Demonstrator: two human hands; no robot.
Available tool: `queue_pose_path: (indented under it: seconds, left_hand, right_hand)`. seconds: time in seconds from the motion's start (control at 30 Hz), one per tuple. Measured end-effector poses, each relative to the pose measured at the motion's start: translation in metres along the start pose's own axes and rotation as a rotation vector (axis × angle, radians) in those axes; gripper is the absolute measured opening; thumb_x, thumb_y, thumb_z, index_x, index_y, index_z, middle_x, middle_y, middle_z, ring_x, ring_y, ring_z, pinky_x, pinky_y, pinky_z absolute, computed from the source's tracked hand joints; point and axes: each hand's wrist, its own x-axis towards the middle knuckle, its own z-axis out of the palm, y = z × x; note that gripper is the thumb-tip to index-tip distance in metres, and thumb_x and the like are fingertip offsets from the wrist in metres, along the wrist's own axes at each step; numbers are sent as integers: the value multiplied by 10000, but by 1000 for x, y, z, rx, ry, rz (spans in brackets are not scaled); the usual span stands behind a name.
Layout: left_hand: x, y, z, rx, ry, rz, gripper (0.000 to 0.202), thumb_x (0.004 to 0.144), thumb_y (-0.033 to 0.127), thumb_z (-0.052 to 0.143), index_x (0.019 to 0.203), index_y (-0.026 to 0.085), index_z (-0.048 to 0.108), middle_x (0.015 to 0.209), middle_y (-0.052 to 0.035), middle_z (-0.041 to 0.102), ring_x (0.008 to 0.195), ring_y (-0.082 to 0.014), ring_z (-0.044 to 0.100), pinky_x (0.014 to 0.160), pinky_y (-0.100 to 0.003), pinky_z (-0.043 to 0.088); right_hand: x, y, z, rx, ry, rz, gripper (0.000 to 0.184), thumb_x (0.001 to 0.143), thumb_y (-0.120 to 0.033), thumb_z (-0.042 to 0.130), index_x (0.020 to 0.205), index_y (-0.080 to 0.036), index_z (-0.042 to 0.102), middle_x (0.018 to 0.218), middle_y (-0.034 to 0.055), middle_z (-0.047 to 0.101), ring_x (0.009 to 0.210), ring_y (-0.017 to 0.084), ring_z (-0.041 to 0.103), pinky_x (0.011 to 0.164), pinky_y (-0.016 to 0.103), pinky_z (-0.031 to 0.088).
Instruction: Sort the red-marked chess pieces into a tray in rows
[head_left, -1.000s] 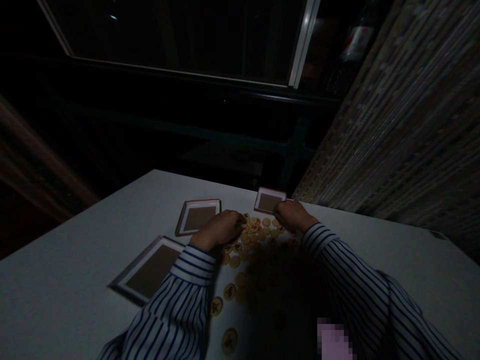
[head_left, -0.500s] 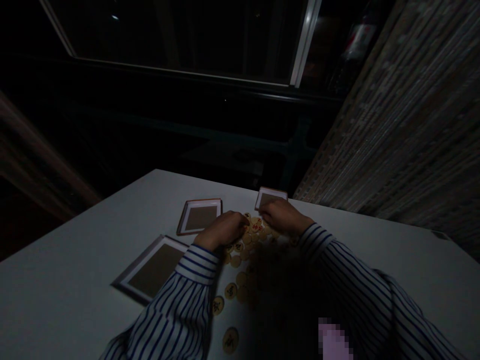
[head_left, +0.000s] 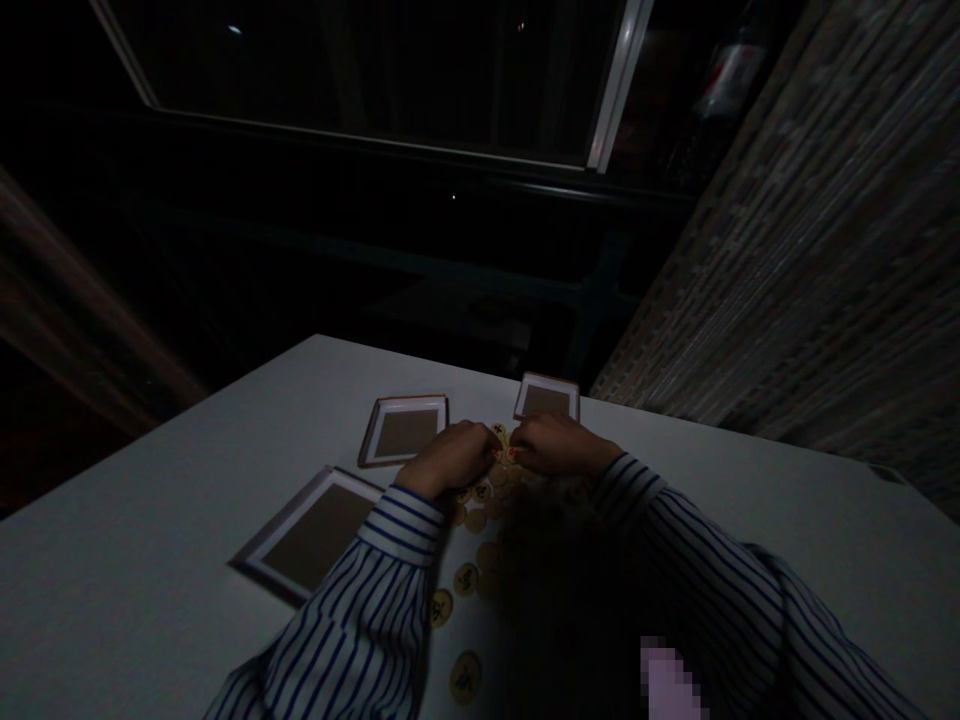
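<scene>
Several round yellow game discs [head_left: 477, 521] with dark and red characters lie scattered on a pale table [head_left: 135, 590]. My left hand [head_left: 447, 458] rests curled over the far end of the pile, fingers closed on the discs. My right hand [head_left: 553, 445] is curled beside it, fingertips nearly meeting the left hand's over a red-marked disc [head_left: 505, 452]. What each hand pinches is too dim to make out. Both arms wear blue-striped white sleeves.
Three square framed trays stand on the table: a near left tray [head_left: 311, 535], a middle tray [head_left: 405, 432] and a far tray [head_left: 547, 398]. A brick wall [head_left: 810, 260] rises at the right. A dark window [head_left: 375, 80] lies beyond the table's far edge.
My right hand has moved left from the far tray to the discs, beside my left hand. The left hand has hardly shifted.
</scene>
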Motion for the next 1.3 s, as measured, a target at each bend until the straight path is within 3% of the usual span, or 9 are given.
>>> queue_pose_path:
  seconds: [0.73, 0.97, 1.17, 1.3]
  left_hand:
    - [0, 2, -1, 3, 5, 1, 220, 748, 189, 466, 828, 212, 669, 775, -55, 679, 700, -161, 609, 613, -228, 410]
    - [0, 3, -1, -18, 7, -16, 208, 758, 222, 479, 838, 206, 671, 811, -61, 680, 744, -170, 610, 654, -239, 425]
    - [0, 3, -2, -22, 14, -21, 211, 763, 231, 485, 859, 208, 671, 848, -61, 685, 794, -168, 607, 696, -230, 423]
    - [-1, 4, -2, -14, 13, -22, 193, 756, 217, 487, 827, 209, 666, 824, -58, 682, 761, -169, 606, 674, -234, 419]
  right_hand:
    - [2, -6, 7, -65, -45, 40, 261, 777, -259, 436, 917, -155, 630, 948, 118, 661, 879, 232, 601, 731, 312, 386]
    - [-16, 14, 3, -87, -31, 57, 244, 764, -299, 473, 896, -174, 635, 964, 97, 662, 907, 220, 591, 750, 283, 379]
    - [-22, 35, 5, -68, -11, 223, 277, 804, -310, 435, 956, -181, 627, 956, 89, 671, 886, 205, 603, 724, 264, 380]
    - [-17, 36, 7, -50, 10, 246, 297, 809, -328, 427, 974, -181, 625, 955, 92, 669, 879, 207, 604, 704, 261, 380]
